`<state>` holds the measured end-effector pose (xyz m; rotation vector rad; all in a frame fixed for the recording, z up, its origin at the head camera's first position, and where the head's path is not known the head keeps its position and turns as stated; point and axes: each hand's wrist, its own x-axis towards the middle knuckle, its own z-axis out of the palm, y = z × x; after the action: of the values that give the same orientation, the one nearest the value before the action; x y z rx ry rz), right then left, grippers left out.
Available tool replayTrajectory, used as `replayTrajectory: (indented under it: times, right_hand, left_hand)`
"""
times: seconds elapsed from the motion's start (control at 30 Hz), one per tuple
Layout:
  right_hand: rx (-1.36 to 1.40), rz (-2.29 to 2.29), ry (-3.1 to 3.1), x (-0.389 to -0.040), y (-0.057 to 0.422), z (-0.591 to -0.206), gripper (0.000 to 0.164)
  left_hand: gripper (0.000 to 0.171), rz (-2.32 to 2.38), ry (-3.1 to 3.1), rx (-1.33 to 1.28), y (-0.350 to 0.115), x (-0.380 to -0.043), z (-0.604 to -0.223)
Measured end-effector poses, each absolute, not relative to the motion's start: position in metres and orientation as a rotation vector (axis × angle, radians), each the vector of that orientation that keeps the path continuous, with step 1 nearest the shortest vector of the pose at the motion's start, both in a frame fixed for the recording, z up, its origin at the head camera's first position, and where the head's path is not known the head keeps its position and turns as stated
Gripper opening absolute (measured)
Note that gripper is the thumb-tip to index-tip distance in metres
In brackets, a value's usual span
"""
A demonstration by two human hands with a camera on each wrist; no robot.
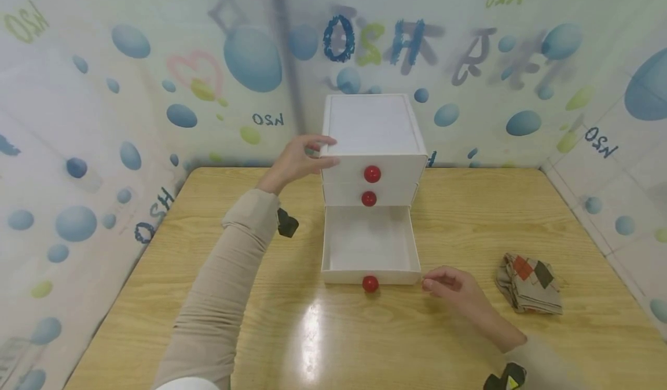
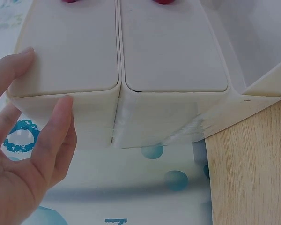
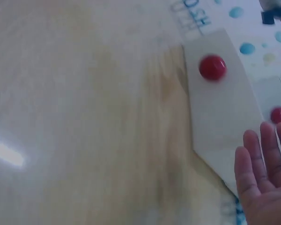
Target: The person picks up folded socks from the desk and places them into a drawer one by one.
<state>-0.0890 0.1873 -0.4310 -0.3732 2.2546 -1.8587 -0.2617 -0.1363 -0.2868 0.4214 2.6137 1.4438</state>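
A white drawer unit (image 1: 372,127) with red round knobs stands at the back middle of the table. Its bottom drawer (image 1: 371,276) is pulled out and bare inside, while the two drawers above are closed. My left hand (image 1: 297,157) holds the unit's upper left front corner, thumb against the front face; in the left wrist view other fingers (image 2: 61,136) lie along its side. Beside the front right corner of the pulled-out drawer is my right hand (image 1: 458,291), its fingers loosely bent and holding nothing. The right wrist view shows these fingers (image 3: 257,159) fairly straight.
A folded argyle cloth (image 1: 531,286) in beige, red and dark green lies on the wooden table (image 1: 469,216), right of my right hand. Patterned walls (image 1: 208,118) with blue spots enclose the back and sides of the table.
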Motion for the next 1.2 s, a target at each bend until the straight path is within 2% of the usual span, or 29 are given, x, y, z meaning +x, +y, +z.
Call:
replayTrajectory:
  times: [0.2, 0.53, 0.63, 0.8, 0.97, 1.07, 1.2]
  right_hand:
    - [-0.375, -1.799, 2.502, -0.102, 0.232, -0.429, 0.02]
    - [-0.154, -1.554, 2.772, -0.107, 0.3, -0.405, 0.02]
    - [-0.074, -1.469, 2.823, -0.112, 0.325, -0.413, 0.026]
    - [0.063, -1.318, 2.863, -0.124, 0.374, -0.44, 0.045]
    - [0.1, -1.338, 2.816, -0.128, 0.404, -0.458, 0.043]
    - [0.107, -1.394, 2.773, -0.126, 0.411, -0.458, 0.043]
    - [0.153, -1.455, 2.712, -0.122, 0.411, -0.452, 0.035]
  left_hand:
    - [0.047, 1.439, 2.613, 0.415, -0.136, -0.262, -0.287]
    - [0.048, 1.439, 2.596, 0.413, -0.135, -0.263, -0.287]
    - [0.048, 1.445, 2.594, 0.412, -0.136, -0.262, -0.286]
    - [0.048, 1.455, 2.595, 0.418, -0.136, -0.261, -0.286]
    - [0.048, 1.458, 2.594, 0.405, -0.137, -0.26, -0.286]
    - [0.048, 1.456, 2.592, 0.402, -0.137, -0.26, -0.286]
    - [0.048, 1.453, 2.591, 0.403, -0.137, -0.261, -0.286]
